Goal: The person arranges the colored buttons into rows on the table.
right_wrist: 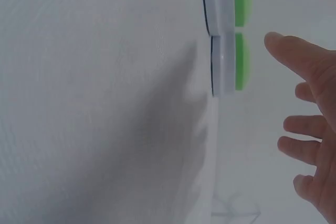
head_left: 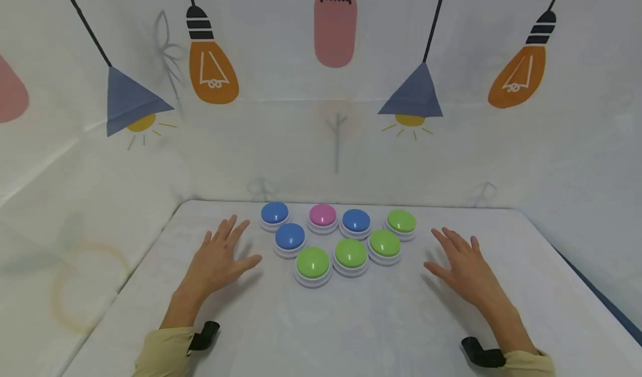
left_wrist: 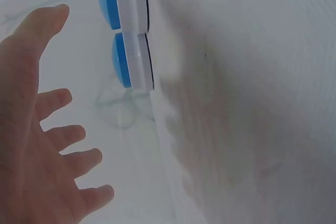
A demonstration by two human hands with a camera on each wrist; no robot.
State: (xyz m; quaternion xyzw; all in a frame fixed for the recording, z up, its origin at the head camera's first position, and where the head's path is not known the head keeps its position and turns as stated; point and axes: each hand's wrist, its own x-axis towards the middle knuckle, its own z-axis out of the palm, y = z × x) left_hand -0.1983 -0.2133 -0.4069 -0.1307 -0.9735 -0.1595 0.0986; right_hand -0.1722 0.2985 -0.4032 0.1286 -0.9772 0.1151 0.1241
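Note:
My left hand (head_left: 218, 259) hovers over the table, fingers spread, left of a group of round dome push buttons on white bases. Nearest to it are a blue button (head_left: 290, 236) and another blue button (head_left: 274, 213) behind; both also show in the left wrist view. On the group's other side my right hand (head_left: 463, 268) hovers with fingers apart, closest to a green button (head_left: 401, 221). A pink button (head_left: 322, 215) and a third blue button (head_left: 356, 221) stand in the back row. More green buttons (head_left: 312, 263) line the front. Neither hand touches anything.
The white table (head_left: 321, 332) has rounded back corners. Behind it hangs a pale cloth (head_left: 281, 143) printed with lamps and bulbs, which also runs along both sides. A black wrist mount (head_left: 204, 336) sticks out at the left cuff, and a second black mount (head_left: 482, 355) at the right.

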